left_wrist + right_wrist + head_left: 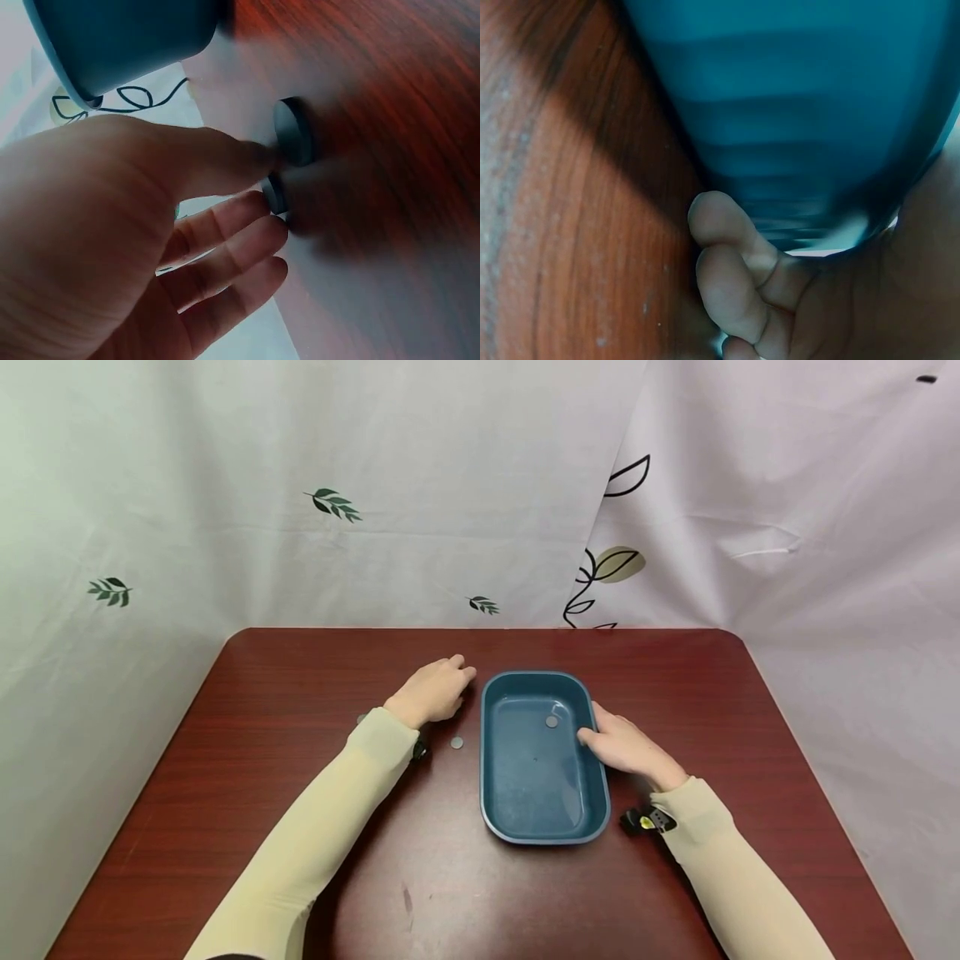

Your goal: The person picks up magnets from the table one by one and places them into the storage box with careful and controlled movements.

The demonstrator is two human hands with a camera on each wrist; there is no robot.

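My right hand (pixel 626 745) grips the right wall of a blue plastic tray (pixel 544 841), thumb over the rim and fingers outside. In the right wrist view its fingertips (pixel 724 289) lie low beside the tray wall (pixel 780 97). Left of the tray, my left hand (pixel 433 692) reaches down to the tabletop. Its thumb and index fingertip pinch a small dark round disc (pixel 275 193), partly hidden by the thumb. A second disc (pixel 294 132) lies flat near the thumb. One grey disc (pixel 551 722) lies inside the tray.
The tray stands on a reddish-brown wooden table (pixel 675 677). Another grey disc (pixel 362 719) shows partly beyond the left sleeve (pixel 330 827). A white cloth (pixel 420 460) with leaf prints hangs behind the table's far edge and along both sides.
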